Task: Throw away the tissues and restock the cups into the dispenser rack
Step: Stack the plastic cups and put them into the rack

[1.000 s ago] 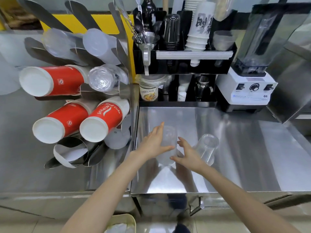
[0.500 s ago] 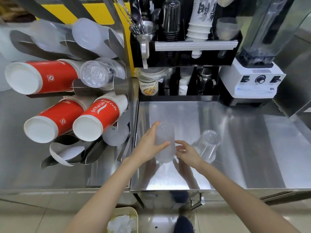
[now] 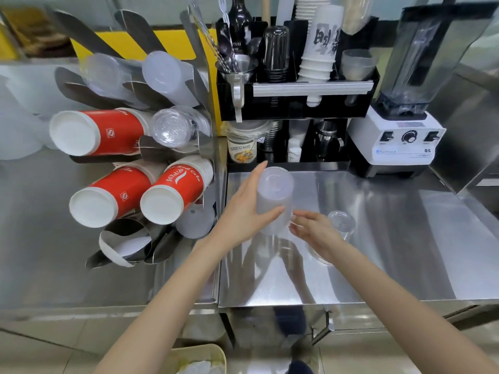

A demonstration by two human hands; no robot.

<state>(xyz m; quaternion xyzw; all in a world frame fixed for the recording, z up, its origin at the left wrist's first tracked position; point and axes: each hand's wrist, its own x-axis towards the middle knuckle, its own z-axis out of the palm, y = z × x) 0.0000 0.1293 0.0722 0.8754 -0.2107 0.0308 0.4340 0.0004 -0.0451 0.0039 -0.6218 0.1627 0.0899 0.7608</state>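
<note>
My left hand (image 3: 243, 209) grips a frosted plastic cup stack (image 3: 275, 195), held upside down just above the steel counter (image 3: 378, 238). My right hand (image 3: 314, 233) touches the stack's lower rim with spread fingers. A clear plastic cup (image 3: 341, 224) stands upside down on the counter right behind my right hand. The dispenser rack (image 3: 135, 147) at the left holds red paper cup stacks (image 3: 102, 132), clear cups (image 3: 172, 128) and frosted cups (image 3: 164, 74). One steel sleeve (image 3: 127, 238) at the rack's bottom stands without cups. A bin (image 3: 199, 359) with white tissues sits on the floor below.
A black organiser (image 3: 297, 103) with cups, a funnel and utensils stands at the counter's back. A white blender (image 3: 399, 136) is at the back right. A steel box wall (image 3: 475, 130) rises at the far right. The counter's front edge is near my forearms.
The frosted cup stack has come up off the counter in my left hand. My right hand has moved from its side to its lower rim. The view has tilted slightly.
</note>
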